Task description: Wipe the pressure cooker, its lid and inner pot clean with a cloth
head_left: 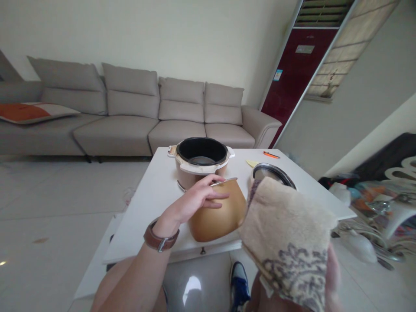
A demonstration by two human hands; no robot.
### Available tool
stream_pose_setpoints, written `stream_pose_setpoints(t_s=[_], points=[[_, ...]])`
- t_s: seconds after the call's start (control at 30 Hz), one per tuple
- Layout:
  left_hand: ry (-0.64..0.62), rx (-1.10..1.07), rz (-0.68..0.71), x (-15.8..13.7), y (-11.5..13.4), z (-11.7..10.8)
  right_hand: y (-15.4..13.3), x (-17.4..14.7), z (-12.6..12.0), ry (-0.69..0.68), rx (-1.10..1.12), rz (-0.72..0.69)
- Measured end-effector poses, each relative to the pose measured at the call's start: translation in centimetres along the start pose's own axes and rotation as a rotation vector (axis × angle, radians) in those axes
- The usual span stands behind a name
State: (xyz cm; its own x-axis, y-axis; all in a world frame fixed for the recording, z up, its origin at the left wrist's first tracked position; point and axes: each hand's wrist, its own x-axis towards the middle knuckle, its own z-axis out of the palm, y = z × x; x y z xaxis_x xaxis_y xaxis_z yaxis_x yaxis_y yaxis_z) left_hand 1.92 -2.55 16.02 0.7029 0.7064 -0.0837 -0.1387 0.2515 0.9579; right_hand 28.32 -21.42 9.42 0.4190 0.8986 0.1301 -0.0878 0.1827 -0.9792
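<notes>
A gold-coloured inner cooking pot is tilted on its side over the near edge of the white table. My left hand, with a brown watch strap at the wrist, grips it near the rim, fingers spread over the outer wall. A folded beige towel with a dark scroll pattern is in my right hand. Only the edge of that hand shows, blurred, behind the cloth. The towel is close against the pot's right side; whether they touch I cannot tell. Just beyond the pot stands a cooker body with a black interior.
On the white table, a round metal-rimmed lid lies partly behind the towel. An orange pen-like object and a yellow piece are farther back. A grey sofa lines the wall. Cluttered items fill the floor at right.
</notes>
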Motion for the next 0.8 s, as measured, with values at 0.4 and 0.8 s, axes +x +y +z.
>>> stream_pose_setpoints(t_s=[0.4, 0.8], points=[[0.203, 0.324, 0.087, -0.6, -0.3, 0.9, 1.7, 6.9, 5.3, 0.053, -0.494, -0.404], [0.769, 1.522, 0.238, -2.5, -1.4, 0.2, 0.8, 8.7, 10.6, -0.352, -0.760, -0.732]])
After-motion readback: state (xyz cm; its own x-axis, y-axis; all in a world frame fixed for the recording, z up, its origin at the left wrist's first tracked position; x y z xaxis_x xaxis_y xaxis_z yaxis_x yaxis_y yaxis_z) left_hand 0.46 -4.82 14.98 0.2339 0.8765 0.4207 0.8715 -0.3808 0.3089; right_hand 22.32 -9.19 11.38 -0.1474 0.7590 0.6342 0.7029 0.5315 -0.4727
